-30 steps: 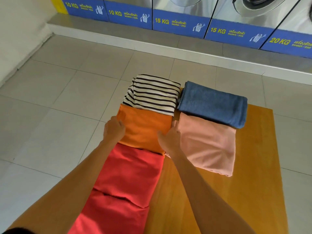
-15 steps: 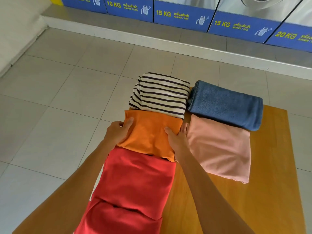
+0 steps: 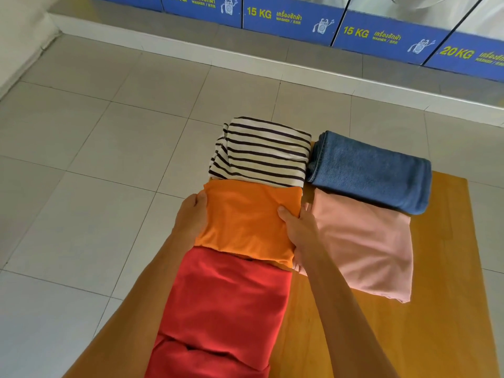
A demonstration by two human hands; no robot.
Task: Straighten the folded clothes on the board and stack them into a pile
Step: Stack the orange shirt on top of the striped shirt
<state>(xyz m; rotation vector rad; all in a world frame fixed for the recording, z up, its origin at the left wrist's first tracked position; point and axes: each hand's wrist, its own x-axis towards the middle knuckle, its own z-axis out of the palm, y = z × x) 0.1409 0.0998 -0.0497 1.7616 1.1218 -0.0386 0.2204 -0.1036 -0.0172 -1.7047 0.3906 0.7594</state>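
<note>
Folded clothes lie on a wooden board [image 3: 441, 268]. In the left column a striped garment [image 3: 264, 151] lies farthest, an orange one [image 3: 245, 216] in the middle, and a red one [image 3: 226, 304] nearest me. To the right lie a blue garment [image 3: 371, 170] and a pink one [image 3: 362, 241]. My left hand [image 3: 192, 216] grips the orange garment's left edge. My right hand [image 3: 298, 227] grips its right edge, thumb on top, fingers tucked between orange and pink.
Grey tiled floor [image 3: 109, 159] surrounds the board on the left and far side. A raised step with washing machines bearing blue labels [image 3: 291, 17] runs along the back. Bare board shows at the near right.
Both hands have shifted from resting on the orange garment's near corners to gripping its side edges. The camera has tilted, so everything sits lower in view.
</note>
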